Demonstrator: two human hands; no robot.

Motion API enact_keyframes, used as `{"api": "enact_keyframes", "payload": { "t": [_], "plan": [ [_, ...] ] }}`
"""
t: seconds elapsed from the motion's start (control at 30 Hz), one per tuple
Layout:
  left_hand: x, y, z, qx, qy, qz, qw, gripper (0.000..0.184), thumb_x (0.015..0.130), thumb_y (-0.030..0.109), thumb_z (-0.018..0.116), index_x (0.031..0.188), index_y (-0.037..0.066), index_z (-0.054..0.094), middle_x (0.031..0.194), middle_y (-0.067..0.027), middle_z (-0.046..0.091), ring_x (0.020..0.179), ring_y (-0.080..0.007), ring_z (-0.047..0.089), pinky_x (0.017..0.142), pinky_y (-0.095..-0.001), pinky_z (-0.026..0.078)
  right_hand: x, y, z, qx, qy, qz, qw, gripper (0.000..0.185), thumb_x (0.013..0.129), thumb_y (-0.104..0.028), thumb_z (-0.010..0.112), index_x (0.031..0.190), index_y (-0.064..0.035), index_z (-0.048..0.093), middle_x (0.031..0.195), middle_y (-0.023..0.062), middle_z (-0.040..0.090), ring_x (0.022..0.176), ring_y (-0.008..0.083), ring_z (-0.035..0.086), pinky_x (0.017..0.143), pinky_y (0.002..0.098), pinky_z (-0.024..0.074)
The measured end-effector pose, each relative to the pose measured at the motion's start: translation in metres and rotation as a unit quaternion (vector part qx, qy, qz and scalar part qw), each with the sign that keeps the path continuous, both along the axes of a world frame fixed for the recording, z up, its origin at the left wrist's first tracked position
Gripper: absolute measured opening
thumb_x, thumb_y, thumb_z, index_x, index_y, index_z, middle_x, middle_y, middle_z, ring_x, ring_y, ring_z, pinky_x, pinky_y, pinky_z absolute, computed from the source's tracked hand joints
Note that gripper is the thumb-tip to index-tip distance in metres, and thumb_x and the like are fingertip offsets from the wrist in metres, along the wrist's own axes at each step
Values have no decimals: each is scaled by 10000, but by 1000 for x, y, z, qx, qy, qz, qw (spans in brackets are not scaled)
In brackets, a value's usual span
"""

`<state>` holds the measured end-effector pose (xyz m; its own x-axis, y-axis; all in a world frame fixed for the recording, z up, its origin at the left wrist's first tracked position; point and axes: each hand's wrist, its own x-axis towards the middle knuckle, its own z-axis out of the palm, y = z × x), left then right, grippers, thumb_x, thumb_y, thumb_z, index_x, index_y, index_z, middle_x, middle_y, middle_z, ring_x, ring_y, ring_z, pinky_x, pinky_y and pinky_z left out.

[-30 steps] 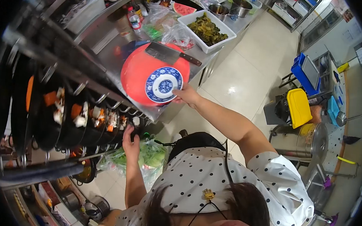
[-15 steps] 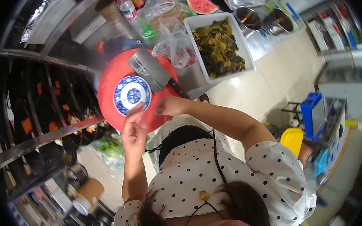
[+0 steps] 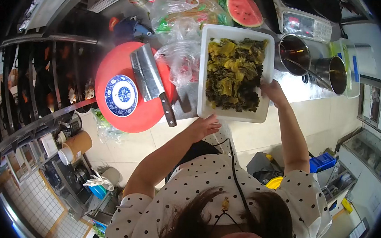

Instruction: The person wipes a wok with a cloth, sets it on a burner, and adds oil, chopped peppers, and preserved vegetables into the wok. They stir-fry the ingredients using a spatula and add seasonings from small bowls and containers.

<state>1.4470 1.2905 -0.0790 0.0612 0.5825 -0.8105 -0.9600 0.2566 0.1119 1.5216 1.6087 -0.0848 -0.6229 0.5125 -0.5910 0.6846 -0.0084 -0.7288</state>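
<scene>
A white tray (image 3: 203,75) of dark green leafy vegetables (image 3: 235,73) stands on the steel counter. My right hand (image 3: 273,93) grips its right rim, fingertips over the edge beside the leaves. At the tray's near left corner is my left hand (image 3: 206,128), fingers apart and holding nothing; whether it touches the tray is unclear. To the left, a blue and white dish (image 3: 121,95) lies on a round red board (image 3: 144,118). A cleaver (image 3: 147,71) rests on that board, its dark handle jutting over the near edge.
Plastic bags (image 3: 184,43) lie behind the tray, near a cut watermelon (image 3: 244,8). Two metal pots (image 3: 293,55) and a scale (image 3: 306,26) stand to the right. A dark rack (image 3: 47,78) is at the left, and a blue bin (image 3: 322,162) is low on the right.
The dish was held in my right hand and now lies on the red board. Both hands have moved right to the tray, and the right one has taken its rim. The view has shifted right.
</scene>
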Motion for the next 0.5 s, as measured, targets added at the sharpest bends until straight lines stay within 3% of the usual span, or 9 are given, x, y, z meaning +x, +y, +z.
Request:
{"api": "enact_keyframes", "payload": {
  "t": [0.2,0.3,0.33,0.4,0.47,0.5],
  "plan": [
    [27,28,4,-70,83,98,989,671,894,351,539,1348,-6,198,1352,-127,324,1185,-265,442,964,-377,431,24,-36,13,-71,101,-58,991,148,803,-98,566,872,32,579,641,13,543,541,80,486,467,244,380],
    [52,-6,-1,30,152,104,982,572,866,347,591,1247,-29,389,1231,-127,463,1128,-238,472,867,-355,470,58,-66,22,-83,159,-110,978,236,808,-60,559,1031,9,525,728,-3,541,605,91,502,526,242,422],
    [58,-25,-2,64,182,100,976,543,860,344,602,1213,-34,437,1196,-128,497,1115,-231,478,848,-355,474,59,-85,46,-97,173,-141,970,201,813,-57,569,1006,-15,534,728,-20,532,603,74,493,525,221,410],
    [68,-42,31,98,242,130,956,492,835,329,639,1130,-46,518,1092,-141,556,1077,-223,491,845,-359,457,70,-110,77,-114,209,-100,966,74,843,-96,578,902,-68,542,687,-49,496,575,29,434,477,189,314],
    [65,-68,75,116,300,92,942,499,831,305,643,1141,-61,507,1078,-151,550,1045,-205,500,886,-349,425,74,-148,110,-88,223,-84,967,64,836,-76,548,900,-74,551,702,-54,493,581,36,423,483,195,299],
    [75,-73,60,78,354,100,927,524,821,266,643,1185,-64,460,1106,-153,528,1057,-201,484,902,-345,408,74,-170,122,-85,270,-88,955,98,833,-62,534,929,-57,551,728,-40,504,600,47,439,486,201,313]
  ]
}}
